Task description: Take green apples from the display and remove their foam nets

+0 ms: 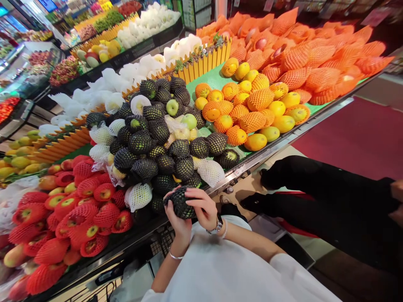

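A round dark fruit in a black foam net (180,203) is between my two hands, just above the front edge of the fruit stand. My left hand (179,224) cups it from below and the left side, fingers wrapped round it. From the right, my right hand (203,205) holds it with bent fingers pressed on the net. Behind the hands lies a heap of fruits in black nets (145,142). Among them are a bare green apple (189,121) and several fruits in white nets, one a white-netted fruit (210,172) near the front edge.
Red-netted fruits (91,209) fill the left side. Mangoes, some in orange nets (260,99), and larger orange-netted fruits (315,63) lie to the right. A metal rail (267,153) edges the stand. A person in black trousers (315,201) stands close on the right.
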Motion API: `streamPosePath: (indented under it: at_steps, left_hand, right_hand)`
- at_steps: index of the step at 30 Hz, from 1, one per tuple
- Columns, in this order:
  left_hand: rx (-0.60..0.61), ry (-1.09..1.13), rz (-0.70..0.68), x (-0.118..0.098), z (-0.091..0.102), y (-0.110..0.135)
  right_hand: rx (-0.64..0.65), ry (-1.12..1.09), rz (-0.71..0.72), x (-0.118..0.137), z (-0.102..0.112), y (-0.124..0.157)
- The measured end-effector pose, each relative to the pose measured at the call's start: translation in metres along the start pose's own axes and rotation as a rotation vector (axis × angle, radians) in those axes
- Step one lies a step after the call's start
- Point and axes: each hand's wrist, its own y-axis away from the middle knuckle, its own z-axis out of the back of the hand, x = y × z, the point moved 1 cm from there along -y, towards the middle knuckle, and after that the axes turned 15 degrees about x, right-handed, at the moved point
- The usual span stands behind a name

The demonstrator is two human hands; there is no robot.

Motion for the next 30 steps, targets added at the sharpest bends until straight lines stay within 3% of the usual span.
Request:
streamPosePath:
  at_steps: [3, 7, 11, 16, 18, 20, 22, 25, 27, 30]
  left_hand:
    - [-0.020, -0.010, -0.125, -0.002, -0.005, 0.002]
    - [0.065, -0.254, -0.456, -0.007, -0.011, 0.001]
    - [0.167, -0.437, -0.544, -0.004, -0.010, -0.003]
    - [0.204, -0.488, -0.515, -0.002, -0.014, -0.004]
    - [0.153, -0.320, -0.478, -0.005, -0.018, -0.005]
    - [0.127, -0.087, -0.329, -0.006, -0.019, -0.009]
    - [0.146, 0.064, -0.104, -0.002, -0.017, -0.014]
    - [0.123, 0.070, 0.121, 0.014, -0.004, -0.019]
    - [0.030, 0.030, 0.177, 0.028, 0.009, -0.019]
    - [-0.048, -0.031, 0.150, 0.042, 0.023, -0.016]
  right_hand:
    - [-0.178, -0.078, -0.168, 0.004, 0.000, -0.004]
    - [-0.080, -0.550, -0.362, 0.004, -0.004, -0.013]
    - [-0.204, -0.758, -0.484, -0.001, -0.004, -0.016]
    - [-0.298, -0.798, -0.522, -0.007, -0.002, -0.016]
    - [-0.340, -0.801, -0.501, -0.009, -0.001, -0.016]
    - [-0.359, -0.774, -0.441, -0.011, 0.000, -0.015]
    - [-0.326, -0.695, -0.376, -0.012, 0.003, -0.016]
    - [-0.227, -0.464, -0.325, -0.011, 0.010, -0.016]
    - [-0.152, -0.307, -0.297, -0.009, 0.014, -0.016]
    - [-0.010, -0.175, -0.198, -0.004, 0.016, -0.015]
